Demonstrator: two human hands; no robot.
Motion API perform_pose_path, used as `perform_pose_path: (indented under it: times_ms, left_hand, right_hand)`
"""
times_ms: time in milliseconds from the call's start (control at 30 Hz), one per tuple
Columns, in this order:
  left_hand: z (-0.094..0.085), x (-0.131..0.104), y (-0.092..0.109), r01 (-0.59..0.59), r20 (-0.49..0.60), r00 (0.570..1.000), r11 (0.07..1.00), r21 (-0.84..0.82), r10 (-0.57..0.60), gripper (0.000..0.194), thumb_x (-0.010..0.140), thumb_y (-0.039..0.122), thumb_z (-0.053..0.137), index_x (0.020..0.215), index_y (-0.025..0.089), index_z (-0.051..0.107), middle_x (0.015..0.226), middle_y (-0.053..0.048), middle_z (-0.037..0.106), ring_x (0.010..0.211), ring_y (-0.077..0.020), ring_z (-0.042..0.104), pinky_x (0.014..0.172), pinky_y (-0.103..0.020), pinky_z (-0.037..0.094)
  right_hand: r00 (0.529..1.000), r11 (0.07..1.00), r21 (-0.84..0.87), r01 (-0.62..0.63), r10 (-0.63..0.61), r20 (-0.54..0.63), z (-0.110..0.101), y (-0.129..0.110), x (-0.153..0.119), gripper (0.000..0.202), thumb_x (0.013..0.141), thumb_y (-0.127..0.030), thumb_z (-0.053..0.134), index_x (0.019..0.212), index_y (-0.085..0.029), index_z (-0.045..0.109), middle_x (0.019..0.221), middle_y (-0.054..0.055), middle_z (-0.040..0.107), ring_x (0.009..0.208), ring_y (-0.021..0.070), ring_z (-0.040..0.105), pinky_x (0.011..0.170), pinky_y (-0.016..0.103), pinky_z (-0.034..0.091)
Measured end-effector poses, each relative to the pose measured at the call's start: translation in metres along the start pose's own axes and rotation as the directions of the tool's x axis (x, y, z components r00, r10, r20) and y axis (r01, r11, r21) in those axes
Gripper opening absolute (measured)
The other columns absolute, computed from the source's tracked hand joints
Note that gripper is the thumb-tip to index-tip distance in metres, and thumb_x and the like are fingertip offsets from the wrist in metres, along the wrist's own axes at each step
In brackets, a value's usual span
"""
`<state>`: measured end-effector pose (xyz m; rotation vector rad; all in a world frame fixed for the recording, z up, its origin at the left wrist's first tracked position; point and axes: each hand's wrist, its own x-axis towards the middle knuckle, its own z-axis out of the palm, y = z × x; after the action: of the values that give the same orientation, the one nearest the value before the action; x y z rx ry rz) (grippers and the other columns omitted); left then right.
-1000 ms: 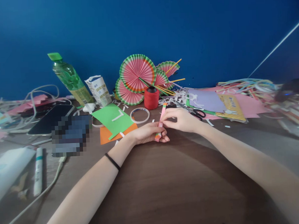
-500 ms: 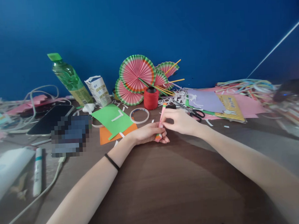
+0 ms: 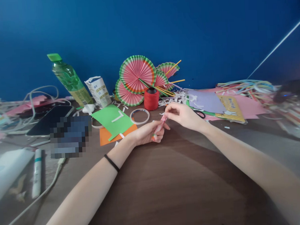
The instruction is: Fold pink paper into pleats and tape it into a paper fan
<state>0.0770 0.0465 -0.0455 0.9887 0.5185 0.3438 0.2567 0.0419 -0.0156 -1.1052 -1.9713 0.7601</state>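
Note:
A narrow folded strip of pink paper (image 3: pixel 159 128) with a green and orange end lies in my left hand (image 3: pixel 147 132), whose fingers are closed round it. My right hand (image 3: pixel 183 116) pinches at the strip's upper end, thumb and index finger together; how much of the paper it holds is too small to tell. Behind my hands stands a red thread spool (image 3: pixel 151 99). Left of it a roll of tape (image 3: pixel 139 116) lies flat. Pleated pink and green paper fans (image 3: pixel 137 74) lean against the blue wall.
Green paper (image 3: pixel 113 120) overlaps an orange sheet (image 3: pixel 105 137) at left. Further left are a bottle (image 3: pixel 70 79), a carton (image 3: pixel 98 91), a phone (image 3: pixel 51 120), a cable and a marker (image 3: pixel 37 173). Scissors (image 3: pixel 199 114), purple paper (image 3: pixel 206 101) and pink sheets (image 3: pixel 250 104) lie at right.
The pink strip has turned and sits lower in my left hand, its upper end now hidden by fingers. My right hand has moved slightly up and right, partly covering the scissors.

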Motion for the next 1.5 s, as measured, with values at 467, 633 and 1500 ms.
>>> perform_pose_path:
  times_ms: [467,633,1500]
  left_hand:
    - [-0.001,0.003,-0.004,-0.047,-0.024,0.999,0.997,0.058,0.048,0.016,0.086,0.023,0.038,0.078,0.014,0.050,0.049,0.007,0.032,0.039,-0.0037,0.029,0.040,-0.015,0.022]
    - [0.001,0.002,-0.003,-0.041,-0.024,0.999,0.996,0.084,0.043,0.017,0.086,0.025,0.039,0.079,0.014,0.050,0.048,0.008,0.028,0.037,-0.0033,0.027,0.039,-0.015,0.022]
    - [-0.010,0.002,-0.007,-0.111,0.026,0.993,0.984,-0.141,0.116,0.017,0.074,0.009,0.049,0.090,0.015,0.049,0.070,0.000,0.055,0.071,-0.0151,0.061,0.068,-0.030,0.047]
  right_hand:
    - [0.973,0.958,-0.194,0.209,-0.183,0.143,0.003,-0.005,-0.003,0.007,0.079,-0.020,0.056,0.075,-0.018,0.061,0.085,0.004,0.062,0.072,0.0128,0.057,0.071,0.029,0.048]
    - [0.999,0.999,-0.040,0.035,-0.035,-0.012,0.004,-0.004,-0.001,0.009,0.080,-0.024,0.055,0.073,-0.018,0.056,0.076,0.003,0.064,0.070,0.0150,0.061,0.069,0.031,0.050]
    - [0.966,0.897,-0.431,0.100,-0.190,-0.172,-0.015,0.016,0.005,0.007,0.076,-0.015,0.055,0.076,-0.018,0.061,0.079,0.004,0.062,0.070,0.0157,0.056,0.065,0.030,0.045]
